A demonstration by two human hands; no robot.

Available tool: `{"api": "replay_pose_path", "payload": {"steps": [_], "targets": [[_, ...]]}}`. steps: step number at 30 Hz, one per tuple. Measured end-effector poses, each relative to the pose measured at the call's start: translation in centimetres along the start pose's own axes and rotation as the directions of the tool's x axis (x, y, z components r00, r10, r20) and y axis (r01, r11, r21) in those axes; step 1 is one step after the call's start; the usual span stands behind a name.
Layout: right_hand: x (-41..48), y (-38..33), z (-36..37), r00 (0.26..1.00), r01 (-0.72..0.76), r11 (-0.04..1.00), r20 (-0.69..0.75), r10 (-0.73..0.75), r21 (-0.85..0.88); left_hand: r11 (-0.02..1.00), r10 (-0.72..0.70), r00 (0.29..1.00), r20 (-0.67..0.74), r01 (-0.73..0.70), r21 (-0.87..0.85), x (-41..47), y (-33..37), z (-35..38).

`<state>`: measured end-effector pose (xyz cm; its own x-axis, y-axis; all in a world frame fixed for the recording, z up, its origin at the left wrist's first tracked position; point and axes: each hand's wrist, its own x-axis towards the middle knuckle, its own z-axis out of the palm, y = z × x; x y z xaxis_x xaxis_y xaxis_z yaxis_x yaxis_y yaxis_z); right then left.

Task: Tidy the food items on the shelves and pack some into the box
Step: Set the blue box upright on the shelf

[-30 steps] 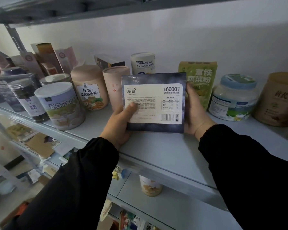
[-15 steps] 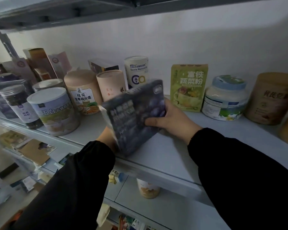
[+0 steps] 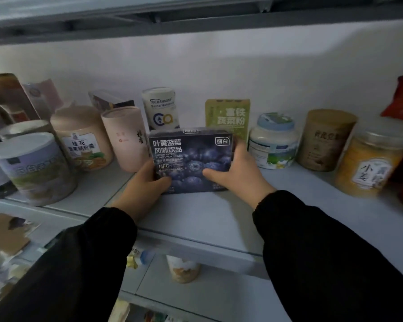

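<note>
Blueberry drink box (image 3: 191, 156) stands upright mid-shelf (image 3: 196, 219), printed front facing out, long axis left-right. Left hand (image 3: 144, 184) grips its lower left edge and right hand (image 3: 240, 175) wraps its right side, both thumbs on the front. Bare shelf in front, out to the lip. Pink tube (image 3: 126, 138) just beside it on the left. Green box (image 3: 228, 117) and white can (image 3: 161, 108) close behind. Blue-lidded jar (image 3: 273, 140) near on the right.

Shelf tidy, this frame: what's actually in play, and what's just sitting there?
In play:
- blue box, upright, on or just above the shelf
- left hand and right hand, gripping its two sides

Just sitting, not held:
- pink tube
- white can
- green box
- blue-lid jar
- brown tub
</note>
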<state>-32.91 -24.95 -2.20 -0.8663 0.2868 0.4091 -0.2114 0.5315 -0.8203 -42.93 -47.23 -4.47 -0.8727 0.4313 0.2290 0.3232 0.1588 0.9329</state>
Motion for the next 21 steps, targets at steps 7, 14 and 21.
{"api": "replay_pose_path", "payload": {"steps": [7,14,21], "targets": [[-2.0,1.2,-5.2,0.986,0.116,0.974,-0.095,-0.137,-0.197,0.836,-0.095,0.963,0.251,-0.06,0.545,1.9,2.4,3.4],[-2.8,2.8,-7.9,0.986,-0.025,0.991,-0.169,0.002,-0.135,0.486,-0.081,0.974,0.213,-0.148,0.861,2.5,1.2,7.7],[-2.5,3.7,-8.7,0.972,-0.109,0.988,-0.219,0.082,-0.114,0.528,-0.104,0.969,0.226,-0.139,0.838,1.9,1.8,7.3]]}}
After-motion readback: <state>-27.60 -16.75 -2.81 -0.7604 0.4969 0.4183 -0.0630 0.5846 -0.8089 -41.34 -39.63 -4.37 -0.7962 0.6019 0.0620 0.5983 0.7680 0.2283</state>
